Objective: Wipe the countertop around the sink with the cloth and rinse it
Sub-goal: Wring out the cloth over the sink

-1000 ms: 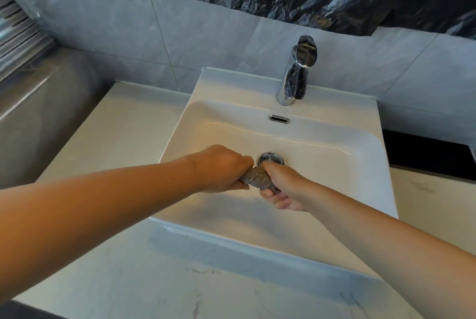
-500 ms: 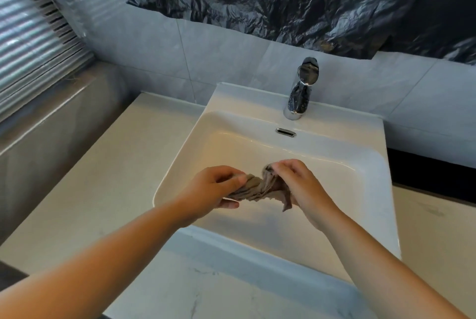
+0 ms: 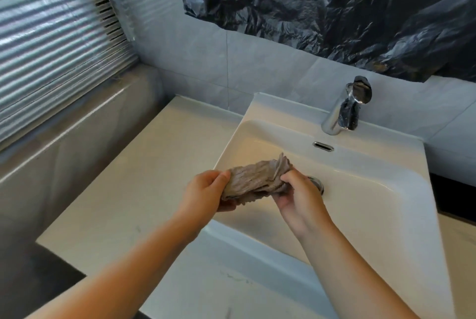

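Observation:
A crumpled grey-brown cloth hangs in the air over the left part of the white sink. My left hand grips its left end and my right hand pinches its right end. The cloth is bunched and partly spread between them. The drain is half hidden behind my right hand. A chrome faucet stands on the sink's back rim, with no water running from it. The pale countertop lies left of the sink and along the front.
A window with blinds and a grey sill border the counter on the left. Tiled wall rises behind, with crumpled black plastic sheeting above it. A dark surface lies right of the sink.
Both hands have stopped wringing the cloth tight over the drain, lifted it and moved left, and the cloth has loosened and opened out. The view has swung left.

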The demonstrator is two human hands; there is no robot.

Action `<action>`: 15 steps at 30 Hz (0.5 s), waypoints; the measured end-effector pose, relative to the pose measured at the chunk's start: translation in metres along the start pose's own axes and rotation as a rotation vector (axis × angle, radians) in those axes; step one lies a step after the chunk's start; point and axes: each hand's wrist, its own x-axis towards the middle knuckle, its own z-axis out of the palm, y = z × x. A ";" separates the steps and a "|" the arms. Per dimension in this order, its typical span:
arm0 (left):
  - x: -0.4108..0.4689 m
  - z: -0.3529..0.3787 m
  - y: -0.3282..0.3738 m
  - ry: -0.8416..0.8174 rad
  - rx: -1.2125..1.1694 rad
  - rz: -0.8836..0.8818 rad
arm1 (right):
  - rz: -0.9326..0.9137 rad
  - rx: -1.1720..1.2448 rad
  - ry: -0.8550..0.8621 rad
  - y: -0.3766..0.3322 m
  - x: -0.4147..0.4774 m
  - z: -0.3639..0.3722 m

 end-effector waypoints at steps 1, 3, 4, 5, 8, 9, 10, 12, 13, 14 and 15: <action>0.002 -0.011 0.001 0.013 -0.010 -0.002 | 0.040 0.076 -0.012 0.008 -0.002 0.009; 0.003 -0.035 -0.001 0.038 0.055 0.058 | 0.107 0.153 -0.023 0.027 -0.005 0.029; 0.003 -0.049 -0.003 0.061 0.118 0.113 | 0.136 0.131 -0.027 0.038 -0.007 0.041; 0.003 -0.064 -0.005 0.083 0.166 0.167 | 0.168 0.082 -0.018 0.051 -0.009 0.054; 0.003 -0.110 -0.012 0.073 0.176 0.241 | 0.244 -0.028 0.082 0.090 -0.012 0.095; 0.005 -0.127 -0.015 0.060 0.168 0.241 | 0.242 -0.038 0.117 0.100 -0.012 0.108; 0.007 -0.144 -0.017 0.051 0.183 0.243 | 0.223 -0.057 0.130 0.110 -0.010 0.119; 0.015 -0.179 -0.024 0.027 0.270 0.245 | 0.154 -0.093 0.119 0.126 -0.002 0.139; 0.020 -0.195 -0.027 -0.001 0.302 0.238 | 0.120 -0.101 0.111 0.133 0.001 0.150; 0.024 -0.209 -0.028 -0.032 0.312 0.220 | 0.092 -0.104 0.108 0.140 0.003 0.161; 0.029 -0.221 -0.030 -0.059 0.300 0.194 | 0.074 -0.099 0.110 0.146 0.005 0.172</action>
